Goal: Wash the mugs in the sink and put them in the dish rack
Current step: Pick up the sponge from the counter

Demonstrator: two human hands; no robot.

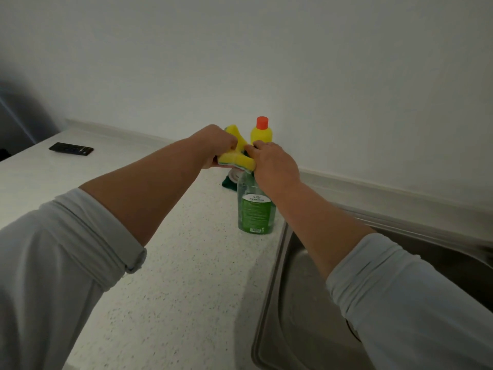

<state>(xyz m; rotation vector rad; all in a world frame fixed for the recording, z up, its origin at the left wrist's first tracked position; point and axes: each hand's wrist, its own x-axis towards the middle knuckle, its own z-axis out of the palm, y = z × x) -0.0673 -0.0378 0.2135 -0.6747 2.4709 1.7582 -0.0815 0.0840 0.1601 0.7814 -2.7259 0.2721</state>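
My left hand [216, 142] grips a yellow sponge [236, 154] with a green scouring side, folded up in its fingers above the counter. My right hand [272, 161] rests on top of a clear dish-soap bottle [256, 209] with green liquid and a green label; its fingers cover the bottle's top and touch the sponge. The steel sink [290, 276] lies at the lower right, mostly hidden by my right arm. No mugs and no dish rack are in view.
A yellow bottle with a red cap [261, 130] stands against the wall behind my hands. A dark green object [229, 182] lies behind the soap bottle. A black remote [71, 149] lies at the far left of the speckled white counter [186, 276].
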